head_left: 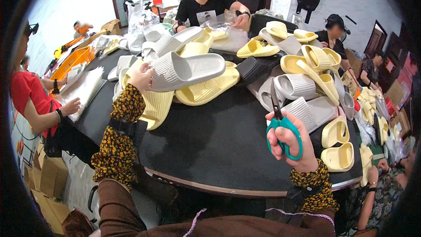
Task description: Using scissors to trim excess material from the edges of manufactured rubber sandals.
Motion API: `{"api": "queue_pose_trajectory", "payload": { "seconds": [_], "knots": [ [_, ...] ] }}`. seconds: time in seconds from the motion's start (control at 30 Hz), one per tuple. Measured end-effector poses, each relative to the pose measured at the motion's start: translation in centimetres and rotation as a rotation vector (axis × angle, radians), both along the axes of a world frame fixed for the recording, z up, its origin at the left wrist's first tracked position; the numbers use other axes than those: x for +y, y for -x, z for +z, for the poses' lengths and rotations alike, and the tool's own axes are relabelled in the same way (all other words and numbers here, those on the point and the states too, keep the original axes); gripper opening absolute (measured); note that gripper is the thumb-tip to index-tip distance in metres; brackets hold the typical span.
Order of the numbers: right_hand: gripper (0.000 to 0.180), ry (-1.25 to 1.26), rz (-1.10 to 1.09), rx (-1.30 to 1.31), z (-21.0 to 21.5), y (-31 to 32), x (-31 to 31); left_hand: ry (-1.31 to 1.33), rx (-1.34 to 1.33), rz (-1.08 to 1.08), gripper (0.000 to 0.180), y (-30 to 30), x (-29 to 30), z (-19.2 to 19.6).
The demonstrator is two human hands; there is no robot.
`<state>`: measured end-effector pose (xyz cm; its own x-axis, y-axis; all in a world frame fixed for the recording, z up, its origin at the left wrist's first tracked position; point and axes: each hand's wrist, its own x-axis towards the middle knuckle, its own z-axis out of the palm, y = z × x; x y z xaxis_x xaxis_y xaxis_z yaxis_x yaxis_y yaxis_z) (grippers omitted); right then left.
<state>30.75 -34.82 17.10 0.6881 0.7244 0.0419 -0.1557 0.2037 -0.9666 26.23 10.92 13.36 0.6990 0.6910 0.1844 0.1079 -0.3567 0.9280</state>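
Note:
My left hand [141,78] grips the heel end of a grey ribbed slide sandal [186,70], holding it out over the black round table [219,145]. My right hand [290,142] holds teal-handled scissors [280,120] upright, blades pointing up and closed. Both forearms wear dark floral sleeve covers. Pale yellow sandals [206,90] lie just under the grey one.
Heaps of yellow and grey sandals [307,74] cover the table's right and far side. People sit around the table: one in red at the left [33,101], one in black at the far side [206,4], others at the right. Clear plastic bags [83,87] lie at the left; cardboard boxes [48,175] stand on the floor.

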Motion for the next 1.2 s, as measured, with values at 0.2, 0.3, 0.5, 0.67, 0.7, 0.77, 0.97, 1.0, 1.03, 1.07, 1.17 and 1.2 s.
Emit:
{"api": "queue_pose_trajectory", "payload": {
  "seconds": [0.2,0.3,0.5,0.67,0.7,0.77,0.97,1.0,1.03,1.07,1.17,1.2],
  "knots": [
    [0.032,0.021,0.032,-0.007,-0.2,-0.2,-0.4,0.307,-0.171,-0.131,0.049,-1.1,-6.4,0.3],
    [0.031,0.021,0.002,-0.028,-0.3,-0.6,-1.2,0.434,-0.301,-0.311,0.044,-0.3,-11.8,1.1],
    [0.032,0.019,-0.059,-0.049,-0.7,-1.2,-1.8,0.478,-0.355,-0.478,0.044,1.2,-19.5,-0.1],
    [0.033,0.0,-0.051,-0.071,-1.4,-1.5,-2.1,0.555,-0.22,-0.641,0.052,3.6,-25.5,-1.3],
    [0.033,-0.002,-0.047,-0.086,-1.6,-1.6,-2.0,0.611,-0.216,-0.677,0.053,3.9,-26.4,-1.9],
    [0.034,0.014,-0.052,-0.101,-2.3,-1.9,-1.9,0.694,-0.189,-0.747,0.054,4.6,-27.4,-2.8],
    [0.034,0.006,-0.072,-0.028,-3.9,-3.0,-1.9,0.867,-0.308,-0.625,0.049,6.2,-27.7,-2.7],
    [0.034,0.011,-0.091,-0.032,-4.0,-3.1,-2.0,0.917,-0.356,-0.604,0.049,6.4,-27.7,-2.5],
    [0.034,0.014,-0.112,-0.046,-4.1,-3.2,-2.1,0.9,-0.385,-0.601,0.047,6.5,-27.8,-2.6],
    [0.034,0.009,-0.11,-0.043,-4.2,-3.2,-2.1,0.895,-0.382,-0.598,0.047,6.5,-27.9,-2.6],
    [0.035,-0.05,-0.13,-0.098,-4.8,-3.3,-2.2,0.938,-0.486,-0.513,0.046,6.2,-28.0,-2.8],
    [0.035,-0.05,-0.127,-0.096,-4.9,-3.3,-2.3,0.983,-0.561,-0.501,0.046,5.6,-27.8,-3.0]
  ]
}}
